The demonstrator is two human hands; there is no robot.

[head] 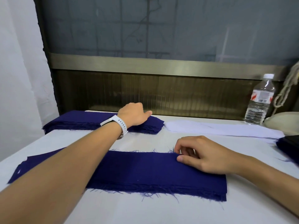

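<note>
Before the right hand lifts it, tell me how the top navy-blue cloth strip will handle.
The navy-blue rectangular cloth strip lies thin and flat, so it will probably droop from wherever the right hand pinches its edge. It looks light for its size. Its frayed, thready edges may snag on the stack of navy cloth beneath.

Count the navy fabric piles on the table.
3: back pile under the left hand, front pile pinched by the right hand, dark pile cropped at the right edge; others may be hidden.
</note>
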